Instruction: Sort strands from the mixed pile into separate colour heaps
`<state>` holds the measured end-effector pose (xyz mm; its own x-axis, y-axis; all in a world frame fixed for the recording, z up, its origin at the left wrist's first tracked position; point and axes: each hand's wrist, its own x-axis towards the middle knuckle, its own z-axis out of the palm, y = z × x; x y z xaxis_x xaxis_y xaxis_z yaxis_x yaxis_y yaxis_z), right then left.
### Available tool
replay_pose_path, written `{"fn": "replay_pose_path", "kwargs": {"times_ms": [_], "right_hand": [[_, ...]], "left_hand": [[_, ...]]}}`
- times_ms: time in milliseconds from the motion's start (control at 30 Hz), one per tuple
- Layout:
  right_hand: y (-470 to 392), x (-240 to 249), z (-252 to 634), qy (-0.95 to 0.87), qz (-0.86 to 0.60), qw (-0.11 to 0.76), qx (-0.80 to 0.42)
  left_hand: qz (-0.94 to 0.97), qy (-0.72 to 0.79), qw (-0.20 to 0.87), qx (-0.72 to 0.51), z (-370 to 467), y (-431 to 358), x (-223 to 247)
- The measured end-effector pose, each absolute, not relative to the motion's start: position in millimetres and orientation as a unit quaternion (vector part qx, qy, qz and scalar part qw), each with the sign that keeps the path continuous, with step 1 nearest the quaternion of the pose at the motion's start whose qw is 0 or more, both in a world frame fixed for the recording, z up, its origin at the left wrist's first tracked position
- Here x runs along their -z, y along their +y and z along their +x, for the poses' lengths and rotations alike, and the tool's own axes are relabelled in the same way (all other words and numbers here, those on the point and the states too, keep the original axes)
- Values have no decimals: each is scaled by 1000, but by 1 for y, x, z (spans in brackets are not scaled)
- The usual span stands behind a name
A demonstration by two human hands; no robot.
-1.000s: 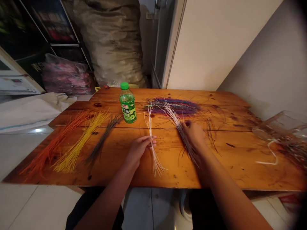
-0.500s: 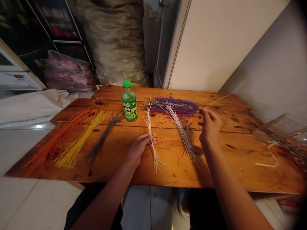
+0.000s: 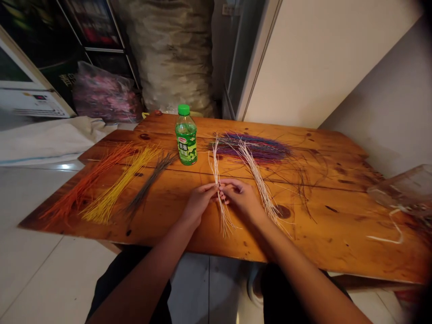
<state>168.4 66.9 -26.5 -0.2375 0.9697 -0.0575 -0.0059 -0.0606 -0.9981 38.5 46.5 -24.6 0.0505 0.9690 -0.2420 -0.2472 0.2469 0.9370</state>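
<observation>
A small bundle of white strands (image 3: pixel 216 164) is pinched near its middle by my left hand (image 3: pixel 200 202), its loose ends fanning out above and below. My right hand (image 3: pixel 243 196) meets it there, thumb and fingers closed on the same bundle. The fingertips of both hands touch or nearly touch. Just right of them lies a larger bundle of white strands (image 3: pixel 258 177). Behind is a pile of purple, blue and red strands (image 3: pixel 270 148). To the left lie grey strands (image 3: pixel 150 184), yellow strands (image 3: pixel 119 186) and orange strands (image 3: pixel 91 182).
A green-capped drink bottle (image 3: pixel 186 139) stands upright on the wooden table (image 3: pixel 189 238), behind my left hand. Thin dark strands (image 3: pixel 303 189) lie loose at the right. A clear container (image 3: pixel 403 189) and a white strip (image 3: pixel 388 238) are near the right end.
My right hand has come left from beyond the larger white bundle to the small bundle beside my left hand. The left hand keeps its pinch. The view has shifted slightly.
</observation>
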Motion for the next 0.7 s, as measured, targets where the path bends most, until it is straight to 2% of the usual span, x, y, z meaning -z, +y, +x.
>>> {"fn": "replay_pose_path", "kwargs": {"times_ms": [133, 333, 467, 567, 667, 700], "right_hand": [[66, 26, 169, -547, -443, 435, -561], [64, 27, 169, -458, -418, 436, -653], [63, 24, 171, -463, -427, 409, -661], [68, 20, 185, -544, -462, 410, -568], [80, 18, 212, -610, -553, 462, -331], [85, 18, 222, -616, -596, 452, -249]], "left_hand": [[353, 485, 629, -495, 37, 47, 23], [335, 458, 683, -460, 27, 50, 24], [344, 409, 723, -438, 24, 51, 24], [332, 419, 717, -447, 24, 51, 23], [297, 435, 707, -473, 25, 50, 22], [288, 435, 707, -478, 25, 50, 22]]}}
